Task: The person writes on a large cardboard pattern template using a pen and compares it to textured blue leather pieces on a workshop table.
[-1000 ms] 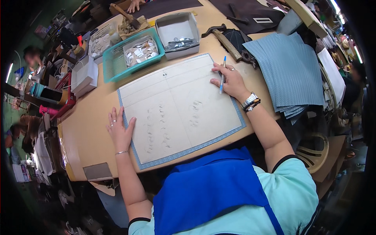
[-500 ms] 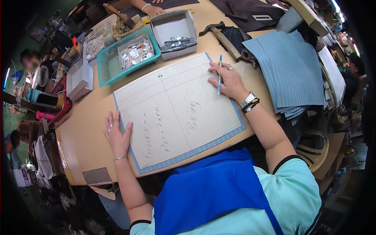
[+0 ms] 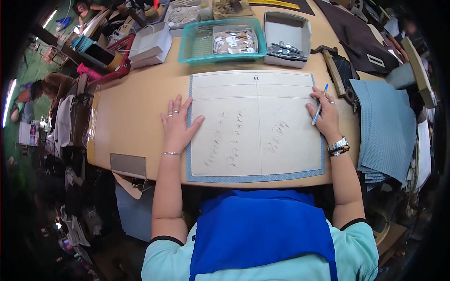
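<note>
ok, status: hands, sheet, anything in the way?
Left hand open at left edge of white sheet; right hand holds pen. White sheet flat on blue sheet. Hammer off both, beyond right hand.

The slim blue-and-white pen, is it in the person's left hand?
No, the right hand holds the pen, while the left hand lies spread at the left edge of the pale rectangular sheet.

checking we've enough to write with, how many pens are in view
1: a blue-tipped pen held in the right hand, at the right edge of the pale card. Others may be hidden toward the cluttered rim of the picture.
</note>
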Tool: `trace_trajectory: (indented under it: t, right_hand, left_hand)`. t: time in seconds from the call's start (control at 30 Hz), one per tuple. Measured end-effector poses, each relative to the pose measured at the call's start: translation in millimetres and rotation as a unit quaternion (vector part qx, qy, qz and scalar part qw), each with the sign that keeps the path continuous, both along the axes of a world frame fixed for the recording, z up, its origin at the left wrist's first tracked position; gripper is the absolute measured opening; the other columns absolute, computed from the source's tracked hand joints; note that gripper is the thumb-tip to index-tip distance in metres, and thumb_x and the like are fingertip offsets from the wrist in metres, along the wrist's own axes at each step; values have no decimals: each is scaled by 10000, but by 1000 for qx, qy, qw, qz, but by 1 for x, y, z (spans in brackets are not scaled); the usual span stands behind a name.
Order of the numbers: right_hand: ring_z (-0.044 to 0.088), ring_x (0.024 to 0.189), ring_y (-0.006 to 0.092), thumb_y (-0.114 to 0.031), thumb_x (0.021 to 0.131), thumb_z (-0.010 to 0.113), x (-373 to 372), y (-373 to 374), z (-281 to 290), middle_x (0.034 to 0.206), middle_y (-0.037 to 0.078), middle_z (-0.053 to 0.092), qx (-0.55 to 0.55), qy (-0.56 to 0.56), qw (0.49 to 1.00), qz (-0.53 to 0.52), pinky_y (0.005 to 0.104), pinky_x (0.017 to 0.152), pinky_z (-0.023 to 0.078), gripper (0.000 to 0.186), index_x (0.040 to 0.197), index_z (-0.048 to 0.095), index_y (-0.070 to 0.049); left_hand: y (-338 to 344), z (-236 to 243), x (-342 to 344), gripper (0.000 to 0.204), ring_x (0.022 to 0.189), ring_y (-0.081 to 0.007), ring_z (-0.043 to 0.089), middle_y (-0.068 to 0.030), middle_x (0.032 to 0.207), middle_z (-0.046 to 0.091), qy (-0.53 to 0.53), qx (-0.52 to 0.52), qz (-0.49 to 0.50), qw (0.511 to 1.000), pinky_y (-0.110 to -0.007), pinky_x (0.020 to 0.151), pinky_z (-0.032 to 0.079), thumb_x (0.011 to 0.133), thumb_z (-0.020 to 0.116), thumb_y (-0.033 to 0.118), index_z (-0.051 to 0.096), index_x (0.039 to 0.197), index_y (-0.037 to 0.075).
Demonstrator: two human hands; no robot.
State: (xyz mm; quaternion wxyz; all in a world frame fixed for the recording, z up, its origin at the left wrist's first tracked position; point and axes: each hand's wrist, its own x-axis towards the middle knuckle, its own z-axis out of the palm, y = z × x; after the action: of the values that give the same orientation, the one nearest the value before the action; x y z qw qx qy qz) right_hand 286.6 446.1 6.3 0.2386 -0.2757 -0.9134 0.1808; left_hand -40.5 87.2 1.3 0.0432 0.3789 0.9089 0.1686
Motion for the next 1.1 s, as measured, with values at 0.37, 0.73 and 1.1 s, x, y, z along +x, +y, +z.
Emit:
trace_trajectory:
  t: [0.37, 0.73, 1.1]
  right_hand:
    - [608, 1259, 369, -283, 900, 764, -4, 2, -1, 1423, 96, 674, 17, -10, 1000, 2, 466, 1037, 501, 338, 1160, 676, -85]
    - [625, 1240, 364, -267, 875, 787, -6, -2, 3, 1403, 104, 686, -14, 1, 1000, -4, 455, 1033, 515, 350, 1155, 688, -80]
    - [630, 1237, 375, -330, 869, 795, 1, 5, -8, 1384, 102, 694, 30, 18, 999, -4, 464, 1041, 514, 384, 1149, 711, -81]
  left_hand:
    - [3, 4, -1, 780, 1600, -384, 194, -146, 1710, 300, 0, -7, -1, 1000, -726, 1223, 100, 923, 675, 598, 465, 1580, 234]
    - [38, 1, -38, 780, 1556, -345, 322, -98, 1667, 398, 60, -21, -84, 994, -713, 1219, 186, 915, 667, 596, 483, 1557, 194]
    - [53, 36, -30, 884, 1489, -358, 430, -183, 1597, 474, 112, -108, -146, 977, -686, 1206, 229, 857, 706, 651, 499, 1540, 131]
